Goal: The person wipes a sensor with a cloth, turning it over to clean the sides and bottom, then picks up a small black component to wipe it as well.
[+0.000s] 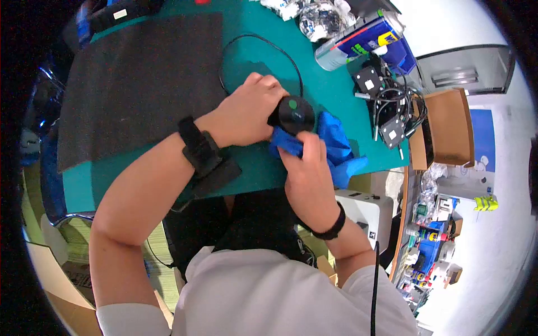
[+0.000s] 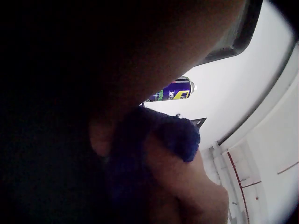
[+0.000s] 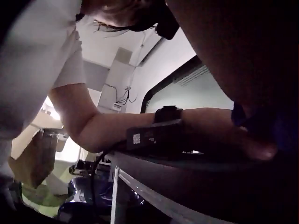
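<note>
A black round device [image 1: 297,116] with a green dot on its top is above the green table. My left hand [image 1: 250,110] grips its left side, fingers curled round the far edge. On the near side, my right hand [image 1: 310,180] pinches a blue cloth [image 1: 335,140] between thumb and fingers and holds it against the device. Part of the cloth hangs loose to the right. In the left wrist view the bunched cloth [image 2: 183,138] sticks out over the right hand [image 2: 184,175]; the device is hidden there. The right wrist view shows the left hand [image 3: 260,151] beside dark blue cloth.
A black cable [image 1: 263,37] loops behind the device. A dark mat [image 1: 145,84] covers the table's left. At the back right stand a spray can [image 1: 361,40], crumpled silver wrapping [image 1: 319,22] and tangled black cabled parts [image 1: 392,106]. An open cardboard box [image 1: 450,129] lies beyond the right edge.
</note>
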The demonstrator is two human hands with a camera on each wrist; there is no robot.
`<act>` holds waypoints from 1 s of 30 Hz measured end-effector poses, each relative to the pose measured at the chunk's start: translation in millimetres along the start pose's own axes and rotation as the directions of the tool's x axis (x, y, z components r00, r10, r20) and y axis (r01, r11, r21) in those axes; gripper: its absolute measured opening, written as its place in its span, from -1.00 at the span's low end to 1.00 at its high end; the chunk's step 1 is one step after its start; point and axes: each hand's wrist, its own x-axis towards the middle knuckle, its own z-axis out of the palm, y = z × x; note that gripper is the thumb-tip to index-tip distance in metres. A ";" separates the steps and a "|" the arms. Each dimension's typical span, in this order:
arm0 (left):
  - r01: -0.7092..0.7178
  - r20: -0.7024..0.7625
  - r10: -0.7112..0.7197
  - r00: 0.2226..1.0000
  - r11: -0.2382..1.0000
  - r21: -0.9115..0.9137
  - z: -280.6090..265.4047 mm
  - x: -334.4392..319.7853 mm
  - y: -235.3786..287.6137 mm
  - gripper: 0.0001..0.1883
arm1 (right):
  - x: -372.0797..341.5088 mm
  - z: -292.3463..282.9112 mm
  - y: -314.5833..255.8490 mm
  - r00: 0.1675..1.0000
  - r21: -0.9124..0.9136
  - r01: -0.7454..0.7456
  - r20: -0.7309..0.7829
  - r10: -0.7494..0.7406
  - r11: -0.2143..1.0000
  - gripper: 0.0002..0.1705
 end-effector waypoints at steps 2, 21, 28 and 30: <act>-0.011 -0.005 0.011 1.000 1.000 -0.005 2.9 -2.1 -1.8 -0.30 | 0.8 0.8 2.2 1.000 0.006 0.009 -0.007 -0.009 1.000 -0.82; -0.043 0.001 0.043 0.999 0.998 -0.035 -7.1 0.7 1.7 -0.26 | 24.7 3.9 16.9 0.981 -0.024 0.041 -0.188 -0.045 0.999 -0.86; 0.002 0.010 -0.001 1.000 0.999 -0.050 -6.9 -0.3 3.8 -0.20 | 23.8 -4.9 41.0 0.986 -0.132 -0.078 -0.155 0.057 0.988 -0.81; -0.023 -0.007 0.023 1.000 0.999 -0.037 -3.8 1.2 -0.7 -0.23 | 41.6 2.2 39.7 0.976 -0.072 0.046 -0.207 -0.060 0.996 -0.79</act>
